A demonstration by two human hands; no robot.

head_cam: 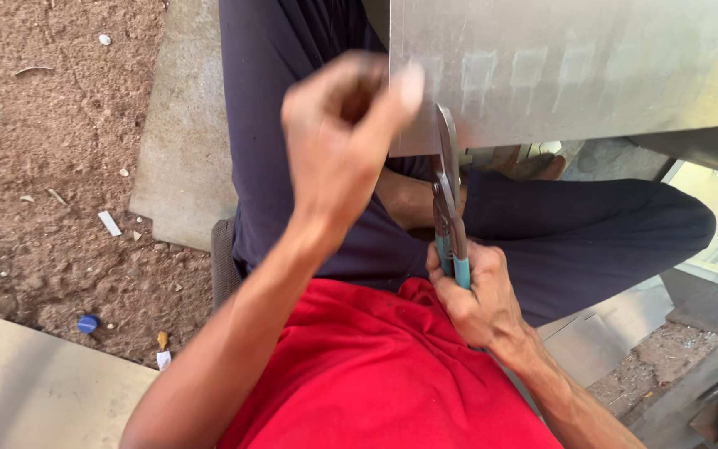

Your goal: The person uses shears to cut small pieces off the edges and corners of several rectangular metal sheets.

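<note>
The right hand (474,291) has its fingers wrapped tight around the blue handles of the snips (449,218), whose grey blades bite the lower edge of the metal sheet (575,66). Beyond, the left hand (338,137) pinches the sheet's corner; the sheet is dull silver, smooth, faintly marked with squares, held above the lap.

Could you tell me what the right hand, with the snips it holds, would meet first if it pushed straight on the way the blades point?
The right hand points the teal-handled snips up at the metal sheet; their tips already sit at its lower edge, so the sheet comes first.
</note>
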